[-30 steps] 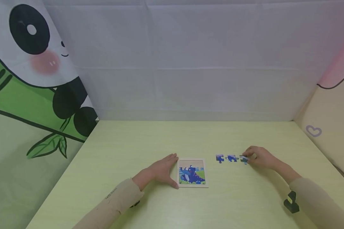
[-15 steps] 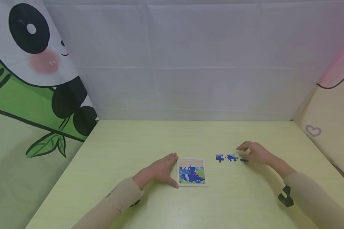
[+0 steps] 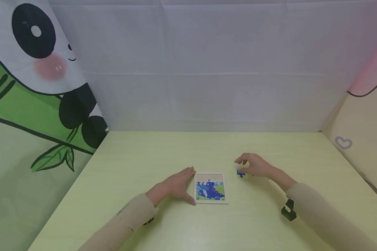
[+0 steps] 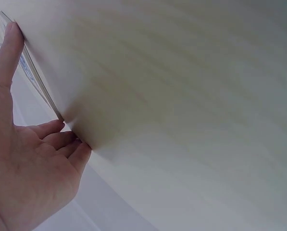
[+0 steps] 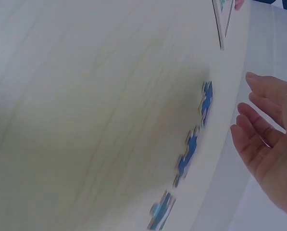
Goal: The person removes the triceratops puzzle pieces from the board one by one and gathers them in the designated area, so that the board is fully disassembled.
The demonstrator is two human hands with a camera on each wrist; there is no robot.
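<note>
Against the spread left hand (image 3: 177,186) lies the puzzle board (image 3: 209,177); below the spread right hand (image 3: 257,165), pieces (image 5: 188,155).

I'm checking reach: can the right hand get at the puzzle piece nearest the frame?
Probably yes: the right hand hovers close to that puzzle piece, holding nothing, and the right wrist view shows nothing lying on it.

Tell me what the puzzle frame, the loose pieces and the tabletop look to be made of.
Puzzle frame: probably wood or fibreboard, matte; pale, plain border. Loose pieces: perhaps thin wood or card, with blue printed faces; blur leaves the core uncertain. Tabletop: likely wood or wood-look laminate, smooth; faint grain-like streaks show in the wrist views.
</note>
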